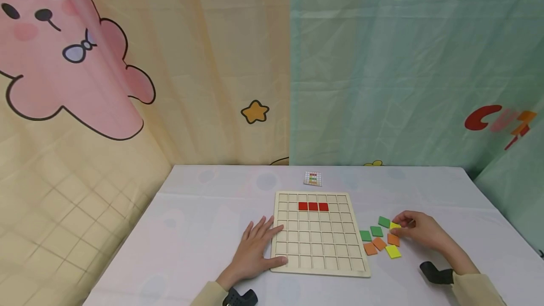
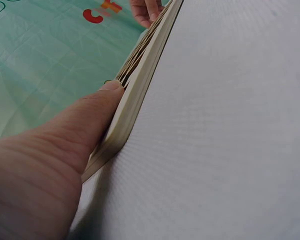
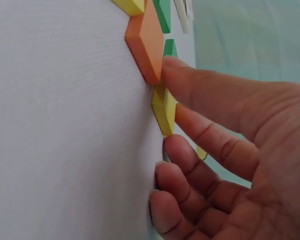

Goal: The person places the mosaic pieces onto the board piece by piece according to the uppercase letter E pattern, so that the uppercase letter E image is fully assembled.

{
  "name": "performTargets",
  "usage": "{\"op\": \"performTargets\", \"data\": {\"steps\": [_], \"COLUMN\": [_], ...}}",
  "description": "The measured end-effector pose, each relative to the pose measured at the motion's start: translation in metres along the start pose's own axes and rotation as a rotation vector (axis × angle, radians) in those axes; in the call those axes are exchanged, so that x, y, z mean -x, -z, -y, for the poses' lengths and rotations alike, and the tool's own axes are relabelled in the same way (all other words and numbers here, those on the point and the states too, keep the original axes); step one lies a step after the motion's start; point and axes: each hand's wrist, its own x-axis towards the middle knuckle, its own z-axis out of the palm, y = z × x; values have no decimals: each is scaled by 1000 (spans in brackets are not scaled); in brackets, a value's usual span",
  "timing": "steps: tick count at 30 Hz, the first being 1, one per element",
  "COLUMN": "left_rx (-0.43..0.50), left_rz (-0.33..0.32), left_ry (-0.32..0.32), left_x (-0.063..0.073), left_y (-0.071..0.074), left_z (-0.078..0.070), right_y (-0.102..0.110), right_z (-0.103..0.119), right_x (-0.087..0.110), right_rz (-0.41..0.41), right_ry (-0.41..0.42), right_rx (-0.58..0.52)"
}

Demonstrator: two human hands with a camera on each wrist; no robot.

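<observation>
A pale wooden board (image 1: 320, 237) with a grid of square recesses lies on the table. Three red tiles (image 1: 313, 206) fill adjoining recesses in its second row. My left hand (image 1: 255, 249) has its fingers spread over the board's left edge, and its thumb (image 2: 97, 105) rests on the rim. Right of the board, my right hand (image 1: 418, 230) pinches a yellow tile (image 1: 395, 225) by its edges, thumb on one side and fingertips on the other. In the right wrist view this yellow tile (image 3: 163, 112) sits close over the tabletop, beside an orange tile (image 3: 146, 45).
Loose green tiles (image 1: 376, 231), orange tiles (image 1: 370, 249) and another yellow tile (image 1: 393, 251) lie between the board and my right hand. Behind the board is a small card (image 1: 312, 179) with a coloured grid pattern. A white cloth (image 1: 212, 211) covers the table; printed curtains (image 1: 361, 84) hang behind it.
</observation>
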Motion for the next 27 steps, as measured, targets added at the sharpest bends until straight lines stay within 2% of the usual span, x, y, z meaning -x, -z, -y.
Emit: {"op": "performTargets", "data": {"steps": [10,17,23,27], "left_rx": [-2,-1,-9,-14], "left_rz": [-5,-2,-13,-16], "left_ry": [0,-7,-11,-14], "left_x": [0,-1,0,0], "left_y": [0,-1,-1,-1], "left_z": [1,1,1,2], "right_y": [-3,-4,-6,-16], "right_z": [4,8,25,45], "right_x": [1,9,16,14], "right_rz": [-58,-92,-153,-174], "right_ry": [32,33,109,153], "right_rx": [60,95,123,84]}}
